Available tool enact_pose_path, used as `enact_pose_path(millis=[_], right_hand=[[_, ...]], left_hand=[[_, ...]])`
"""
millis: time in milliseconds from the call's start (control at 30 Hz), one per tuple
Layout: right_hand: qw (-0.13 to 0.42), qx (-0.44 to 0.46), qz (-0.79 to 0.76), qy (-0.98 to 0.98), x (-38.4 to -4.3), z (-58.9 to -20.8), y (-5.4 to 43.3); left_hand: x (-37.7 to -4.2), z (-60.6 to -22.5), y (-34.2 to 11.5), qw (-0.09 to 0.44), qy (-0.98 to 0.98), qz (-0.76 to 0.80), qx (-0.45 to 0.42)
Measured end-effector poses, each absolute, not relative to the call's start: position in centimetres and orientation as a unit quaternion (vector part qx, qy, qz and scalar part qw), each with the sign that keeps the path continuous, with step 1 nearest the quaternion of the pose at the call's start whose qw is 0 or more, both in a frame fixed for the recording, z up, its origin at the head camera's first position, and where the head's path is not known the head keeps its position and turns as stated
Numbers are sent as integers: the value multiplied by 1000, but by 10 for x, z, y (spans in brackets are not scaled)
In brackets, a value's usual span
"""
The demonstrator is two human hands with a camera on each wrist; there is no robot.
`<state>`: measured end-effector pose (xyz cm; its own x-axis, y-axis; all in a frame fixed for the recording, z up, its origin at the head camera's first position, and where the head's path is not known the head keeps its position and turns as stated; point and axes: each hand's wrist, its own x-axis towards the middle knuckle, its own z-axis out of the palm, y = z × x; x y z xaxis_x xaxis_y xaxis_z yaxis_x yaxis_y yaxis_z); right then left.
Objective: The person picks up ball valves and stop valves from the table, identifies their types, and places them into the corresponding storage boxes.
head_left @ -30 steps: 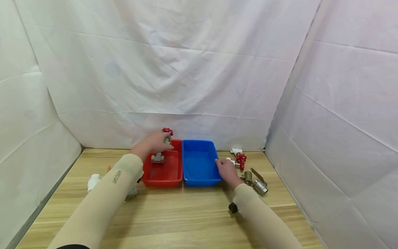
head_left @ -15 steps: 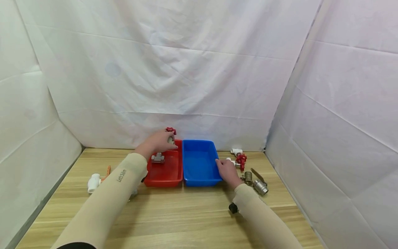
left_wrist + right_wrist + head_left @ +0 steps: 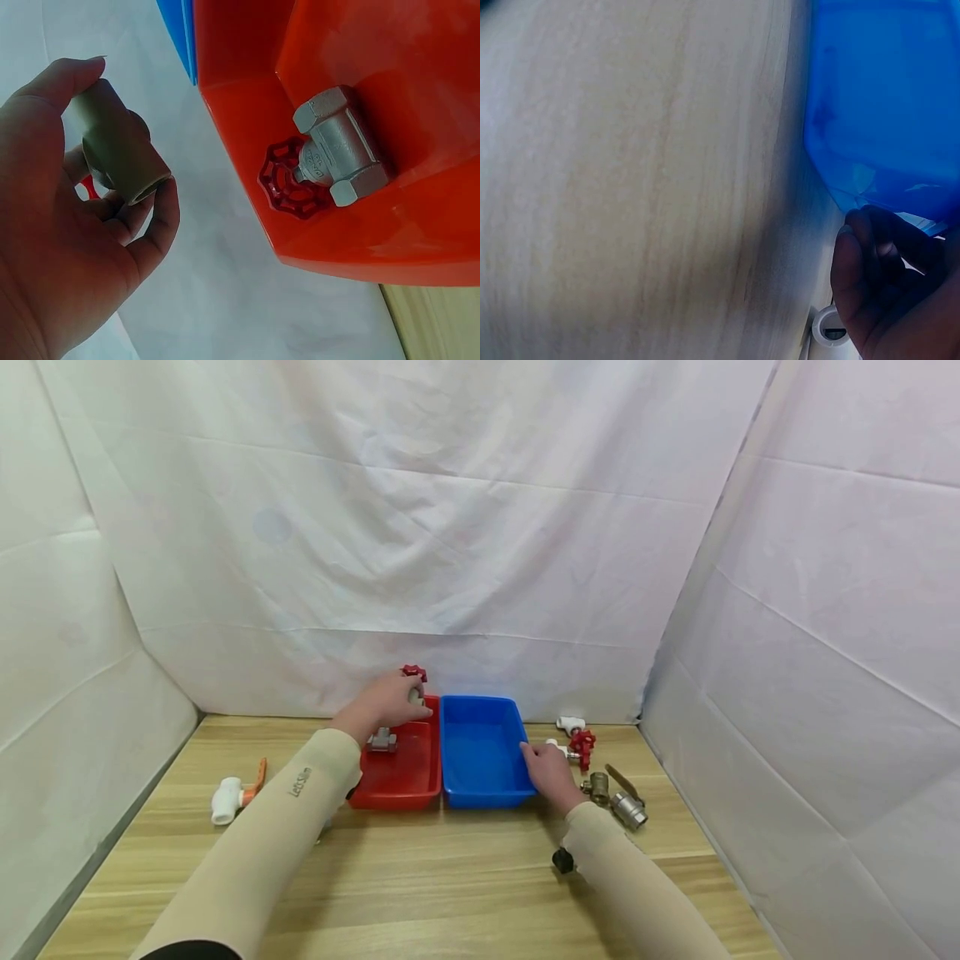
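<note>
In the head view my left hand (image 3: 390, 697) is raised over the back of the red tray (image 3: 397, 800), gripping a valve with a dull grey-green body (image 3: 120, 142) and a red handwheel (image 3: 414, 672). Thumb and fingers wrap the body in the left wrist view, hiding most of the wheel. A silver valve (image 3: 341, 146) with a dark red handwheel lies inside the red tray. My right hand (image 3: 551, 772) is at the right side of the blue tray (image 3: 491, 800), its curled fingers and thumb pinching the rim in the right wrist view.
Right of the blue tray lie white valves with red handwheels (image 3: 582, 745), a brass valve (image 3: 598, 788) and a silver lever valve (image 3: 628, 810). A white valve with an orange lever (image 3: 227, 800) lies at left. White sheeting (image 3: 465, 527) encloses the wooden table (image 3: 420, 885).
My left hand has shifted a little right and slightly up with the valve, uncovering more of the orange-lever valve. The right hand stays at the blue tray.
</note>
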<state>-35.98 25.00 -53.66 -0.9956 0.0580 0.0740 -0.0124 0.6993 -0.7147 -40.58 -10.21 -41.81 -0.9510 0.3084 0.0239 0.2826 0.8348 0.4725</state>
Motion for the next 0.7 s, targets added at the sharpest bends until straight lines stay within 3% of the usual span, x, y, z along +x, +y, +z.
enact_pose_path(millis=[700], right_hand=[[40,-20,382,-923,-356,-533,251]], left_hand=[[-413,-432,-95,67,955,265,117]])
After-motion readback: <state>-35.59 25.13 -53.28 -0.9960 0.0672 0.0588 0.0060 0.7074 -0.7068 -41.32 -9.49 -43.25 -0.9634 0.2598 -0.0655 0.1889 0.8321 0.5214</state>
